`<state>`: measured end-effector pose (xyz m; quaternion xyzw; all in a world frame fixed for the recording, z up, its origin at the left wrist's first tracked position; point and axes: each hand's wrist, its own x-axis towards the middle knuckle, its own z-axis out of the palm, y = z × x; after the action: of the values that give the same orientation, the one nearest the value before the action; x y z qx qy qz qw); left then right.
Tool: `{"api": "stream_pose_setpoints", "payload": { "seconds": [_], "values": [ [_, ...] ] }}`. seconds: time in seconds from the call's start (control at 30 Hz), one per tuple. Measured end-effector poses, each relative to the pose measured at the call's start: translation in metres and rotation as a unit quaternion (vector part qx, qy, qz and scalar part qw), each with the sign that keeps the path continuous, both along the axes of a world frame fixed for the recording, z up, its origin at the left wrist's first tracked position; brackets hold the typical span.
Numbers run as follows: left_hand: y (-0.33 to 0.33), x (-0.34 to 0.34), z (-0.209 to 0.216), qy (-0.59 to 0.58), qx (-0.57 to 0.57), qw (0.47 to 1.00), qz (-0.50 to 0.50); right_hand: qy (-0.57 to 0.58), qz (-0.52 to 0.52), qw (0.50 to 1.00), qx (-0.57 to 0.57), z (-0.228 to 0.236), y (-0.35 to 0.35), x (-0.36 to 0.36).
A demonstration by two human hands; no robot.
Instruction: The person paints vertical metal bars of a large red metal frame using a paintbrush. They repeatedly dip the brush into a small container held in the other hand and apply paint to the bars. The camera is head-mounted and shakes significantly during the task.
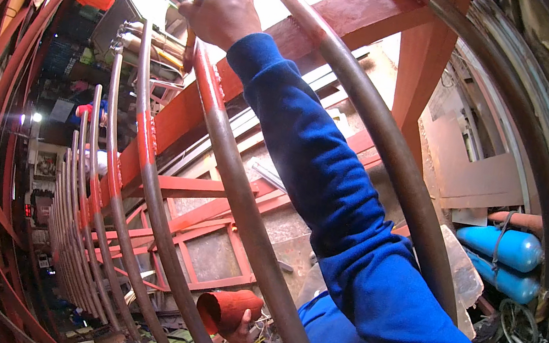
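Note:
My right hand [223,14], in a blue sleeve, reaches up to the far end of a metal pipe [237,173]. Its fingers are closed round a paintbrush [190,49] with a dark handle, and the bristle end is at the pipe's side. Wet-looking red paint covers a band of this pipe where it crosses a red beam [179,117]; the rest is bare brown metal. Low in the view my left hand [243,339] grips a red paint container [231,310], tilted with its round mouth toward the left. That hand is partly hidden behind the container.
Several more pipes [162,225] run side by side across the beam to the left, some with red bands. A bare pipe [395,137] passes right of my arm. Red frames [224,264] lie below. Blue cylinders [501,246] and a spoked wheel [519,329] stand at right.

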<state>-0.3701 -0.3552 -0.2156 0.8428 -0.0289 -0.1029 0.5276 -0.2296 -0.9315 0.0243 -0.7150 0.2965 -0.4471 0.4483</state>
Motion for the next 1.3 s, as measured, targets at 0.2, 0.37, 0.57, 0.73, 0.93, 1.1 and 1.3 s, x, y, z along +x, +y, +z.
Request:
{"api": "stream_pose_setpoints", "payload": {
  "seconds": [0.2, 0.37, 0.57, 0.73, 0.93, 1.1, 1.3],
  "values": [
    [0.001, -0.002, 0.003, -0.005, -0.007, 1.0, 0.004, 0.038, -0.093, 0.994, -0.036, 0.0, 0.008, -0.013],
    [-0.006, 0.0, -0.007, -0.002, -0.024, 1.0, 0.004, -0.006, -0.138, 0.977, -0.162, 0.0, 0.033, -0.01],
    [-0.004, -0.003, -0.009, -0.014, -0.049, 0.999, 0.021, 0.073, -0.068, 0.962, -0.254, 0.06, 0.026, -0.014],
    [-0.014, 0.004, -0.02, -0.003, -0.064, 0.998, 0.029, 0.13, -0.014, 0.896, -0.425, 0.088, -0.012, -0.042],
    [-0.027, 0.024, -0.034, 0.033, -0.107, 0.994, 0.012, 0.236, 0.032, 0.773, -0.588, 0.1, -0.07, -0.085],
    [-0.015, 0.023, -0.033, 0.031, -0.112, 0.992, 0.043, 0.227, 0.093, 0.71, -0.66, 0.073, -0.08, -0.065],
    [-0.012, 0.032, -0.037, 0.046, -0.122, 0.991, 0.042, 0.265, 0.104, 0.72, -0.633, 0.079, -0.132, -0.078]
  ]
}}
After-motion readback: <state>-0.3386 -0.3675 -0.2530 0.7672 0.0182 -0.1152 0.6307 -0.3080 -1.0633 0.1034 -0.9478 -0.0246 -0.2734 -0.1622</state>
